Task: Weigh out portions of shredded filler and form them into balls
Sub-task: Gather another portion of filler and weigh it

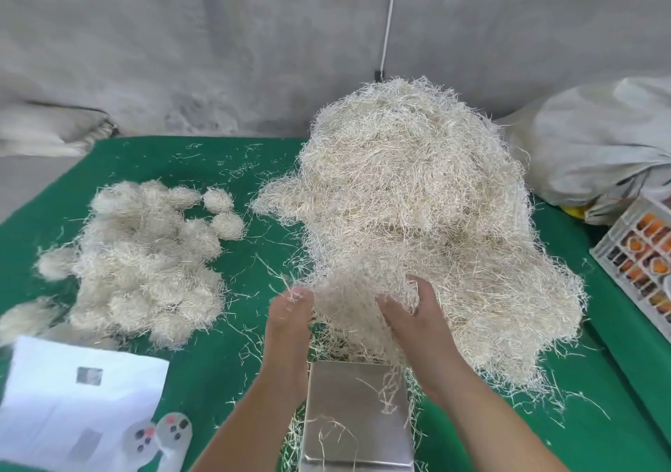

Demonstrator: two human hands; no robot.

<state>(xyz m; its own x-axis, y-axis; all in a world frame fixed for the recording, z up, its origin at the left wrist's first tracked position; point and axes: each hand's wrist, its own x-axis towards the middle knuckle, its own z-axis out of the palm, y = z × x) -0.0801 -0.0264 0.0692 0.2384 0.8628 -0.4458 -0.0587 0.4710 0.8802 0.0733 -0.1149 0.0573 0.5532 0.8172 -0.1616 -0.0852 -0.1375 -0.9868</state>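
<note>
Both hands, left (290, 312) and right (410, 312), raised side by side (fingers curled, pinching).

Both hands (359, 312) in filler heap (417, 199) (scale (356, 417) below)

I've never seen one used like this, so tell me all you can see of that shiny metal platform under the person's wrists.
The metal platform is a flat, square, silvery plate, probably the scale's weighing pan, lying level on the green table cover at the near edge. It carries no portion, only a few stray filler strands. Its far edge meets the big filler pile. No display shows.
</note>
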